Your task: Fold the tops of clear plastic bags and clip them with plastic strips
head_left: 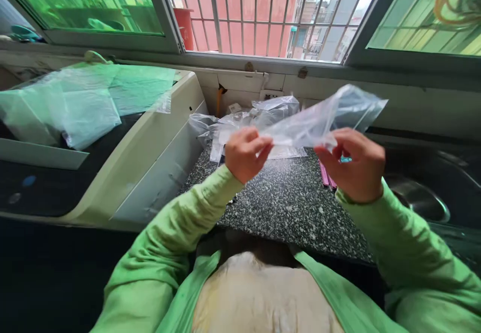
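Note:
A clear plastic bag is stretched between my two hands above the speckled countertop. My left hand pinches one end of its lower edge. At the other end, my right hand grips the plastic between thumb and fingers, and the bag's loose part rises and flares out to the right. Behind my left hand lies a pile of clear plastic bags near the wall. Pink strips rest on the counter beside my right hand, partly hidden by it. A small turquoise thing shows behind my right fingers.
To the left stands a pale appliance with a dark top, and flat clear plastic bags lie across it. A dark sink is at the right. Along the back runs a barred window above a tiled wall with a socket.

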Motion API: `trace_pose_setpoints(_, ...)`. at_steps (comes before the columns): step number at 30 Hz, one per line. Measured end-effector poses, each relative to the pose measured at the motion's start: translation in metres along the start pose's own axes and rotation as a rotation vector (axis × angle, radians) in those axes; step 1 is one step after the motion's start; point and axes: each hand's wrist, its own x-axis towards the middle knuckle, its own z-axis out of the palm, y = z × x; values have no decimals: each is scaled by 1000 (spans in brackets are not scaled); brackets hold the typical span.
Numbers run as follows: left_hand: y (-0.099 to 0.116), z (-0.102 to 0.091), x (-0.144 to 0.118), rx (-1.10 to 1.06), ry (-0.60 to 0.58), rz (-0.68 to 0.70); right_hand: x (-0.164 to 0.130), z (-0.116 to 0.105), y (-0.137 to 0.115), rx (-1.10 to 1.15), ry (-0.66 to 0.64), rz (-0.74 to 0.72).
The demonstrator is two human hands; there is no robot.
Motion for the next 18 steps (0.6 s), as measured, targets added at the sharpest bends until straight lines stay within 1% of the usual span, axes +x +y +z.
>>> trace_pose_setpoints(3,26,12,-42,-13,-49,37,-51,0,10,43,-65,50)
trace_pose_setpoints(4,32,16,-54,3,-75,43,-67,2,14,40,-65,61)
trace_pose_setpoints(5,38,20,-65,19,-104,55,-81,4,17,33,-92,91)
trace_pose_setpoints(7,45,24,-83,54,-147,72,-103,8,20,47,-127,122)
trace_pose_setpoints(9,48,23,-95,83,-170,81,-117,14,18,72,-136,150)
trace_pose_setpoints(11,46,17,-103,110,-160,87,-123,19,12,103,-140,170)
trace_pose_setpoints(14,38,5,-107,149,-154,81,-123,20,4,153,-136,205)
trace_pose_setpoints(16,32,-3,-107,149,-158,79,-117,14,3,168,-114,218)
trace_pose_setpoints(18,28,-8,-106,134,-163,93,-106,4,3,162,-109,180)
